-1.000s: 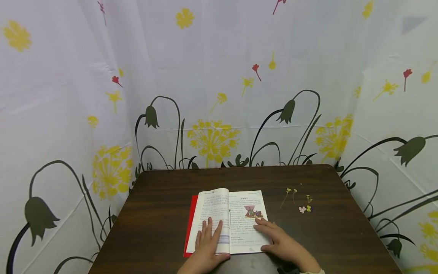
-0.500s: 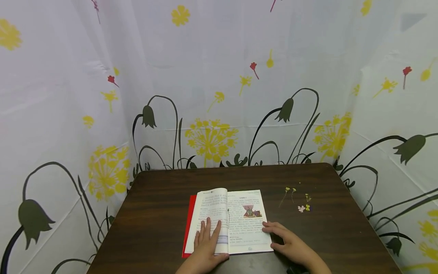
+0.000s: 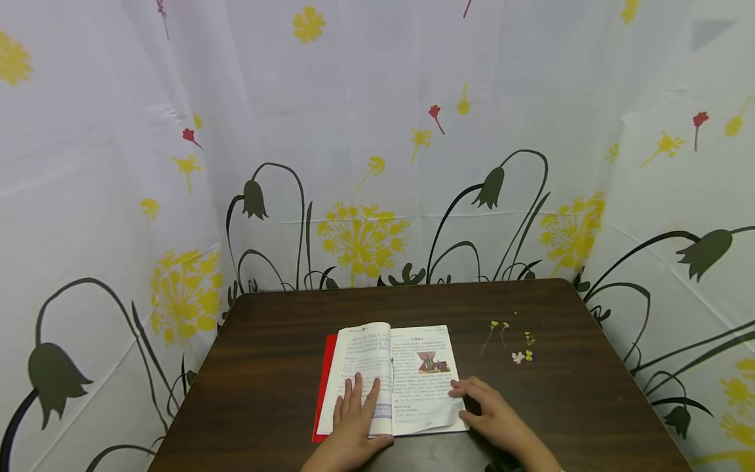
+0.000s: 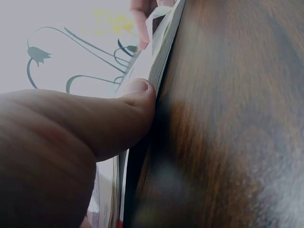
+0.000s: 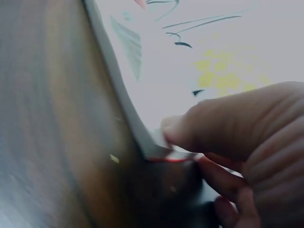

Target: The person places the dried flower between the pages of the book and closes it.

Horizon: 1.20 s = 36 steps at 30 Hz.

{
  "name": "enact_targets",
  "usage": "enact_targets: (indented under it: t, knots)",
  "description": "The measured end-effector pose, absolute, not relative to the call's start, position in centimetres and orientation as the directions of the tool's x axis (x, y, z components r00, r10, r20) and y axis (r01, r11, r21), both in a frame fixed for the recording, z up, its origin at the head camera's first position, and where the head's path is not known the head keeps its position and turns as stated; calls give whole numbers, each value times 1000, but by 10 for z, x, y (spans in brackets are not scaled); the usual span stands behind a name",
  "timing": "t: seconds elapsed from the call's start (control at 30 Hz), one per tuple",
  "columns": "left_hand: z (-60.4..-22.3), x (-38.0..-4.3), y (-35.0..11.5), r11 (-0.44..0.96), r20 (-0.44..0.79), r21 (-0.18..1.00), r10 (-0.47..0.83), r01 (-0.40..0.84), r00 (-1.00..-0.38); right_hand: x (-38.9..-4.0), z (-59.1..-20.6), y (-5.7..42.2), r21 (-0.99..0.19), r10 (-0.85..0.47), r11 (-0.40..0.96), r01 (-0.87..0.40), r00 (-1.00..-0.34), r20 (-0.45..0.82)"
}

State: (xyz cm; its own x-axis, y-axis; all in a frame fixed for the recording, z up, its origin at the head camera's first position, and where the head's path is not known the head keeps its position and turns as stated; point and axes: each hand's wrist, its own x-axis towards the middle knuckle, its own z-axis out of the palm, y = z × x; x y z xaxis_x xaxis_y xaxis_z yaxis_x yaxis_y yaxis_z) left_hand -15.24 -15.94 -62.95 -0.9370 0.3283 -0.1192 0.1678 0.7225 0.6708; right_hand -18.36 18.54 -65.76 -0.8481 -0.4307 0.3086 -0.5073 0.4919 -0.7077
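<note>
An open book (image 3: 420,387) with a red cover edge (image 3: 325,387) showing at its left lies on the dark wooden table. My left hand (image 3: 354,423) rests on the left page, fingers spread and straight. Its thumb (image 4: 128,111) lies across the lower book edge near the spine in the left wrist view. At the lower right corner, my right hand (image 3: 489,413) pinches the right page (image 5: 142,95) between thumb (image 5: 213,123) and fingers. That page's lower edge buckles up slightly. In the left wrist view the lifted page (image 4: 154,23) curls beside the right hand's fingers (image 4: 139,21).
Several small pressed flowers lie right of the book: thin-stemmed yellow ones (image 3: 493,326), a pale pink one (image 3: 517,357) and a yellow one (image 3: 528,355). Behind the wooden table (image 3: 265,354) hangs a white curtain (image 3: 366,98) with printed flowers.
My right hand has moved from lying on the right page to its lower right corner, where the page now buckles. My left hand keeps its place on the left page.
</note>
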Motion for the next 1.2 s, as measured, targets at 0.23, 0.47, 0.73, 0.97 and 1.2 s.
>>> enact_targets:
  t: [0.23, 0.47, 0.73, 0.97, 1.2]
  knots:
    - [-631, -152, -160, 717, -109, 676, 327, 171, -939, -183, -663, 169, -692, -297, 558, -457, -889, 347]
    - [-633, -152, -161, 725, -116, 668, 321, 166, -940, -182, -671, 164, -643, -225, 595, -483, -867, 444]
    - [-633, -153, -160, 716, -109, 677, 330, 173, -938, -183, -665, 166, -741, -204, 445, -504, -862, 464]
    - [-633, -153, -161, 709, -103, 683, 331, 176, -938, -182, -658, 167, -933, -201, 66, -353, -921, 334]
    - [-636, -154, -163, 711, -113, 682, 332, 169, -937, -179, -657, 164, -945, -387, -326, 35, -917, 100]
